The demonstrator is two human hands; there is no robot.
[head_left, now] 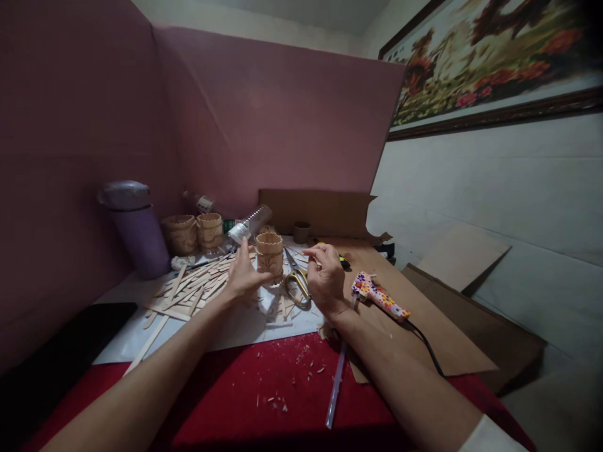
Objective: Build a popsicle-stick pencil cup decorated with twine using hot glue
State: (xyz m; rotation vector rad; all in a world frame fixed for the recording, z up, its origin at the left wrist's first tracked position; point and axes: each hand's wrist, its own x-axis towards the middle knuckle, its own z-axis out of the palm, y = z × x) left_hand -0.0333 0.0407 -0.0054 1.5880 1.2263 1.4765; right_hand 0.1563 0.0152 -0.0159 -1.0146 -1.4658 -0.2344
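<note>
My left hand (pixel 242 271) has its fingers spread and rests against the left side of a small round cup made of wooden sticks (pixel 269 254). My right hand (pixel 325 276) hovers just right of the cup, fingers curled in a pinch; what it pinches is too small to name. Scissors with yellow handles (pixel 298 281) lie between the two hands. A patterned glue gun (pixel 379 296) lies on cardboard right of my right hand. Loose wooden sticks (pixel 188 292) are scattered on white paper to the left.
Two more stick cups (pixel 194 232) and a purple flask (pixel 136 229) stand at the back left. A clear bottle (pixel 249 224) lies tilted behind the cup. A glue stick (pixel 335 383) lies on the red cloth (pixel 264 389). Cardboard sheets (pixel 471 326) spread right. A dark phone (pixel 61 358) lies left.
</note>
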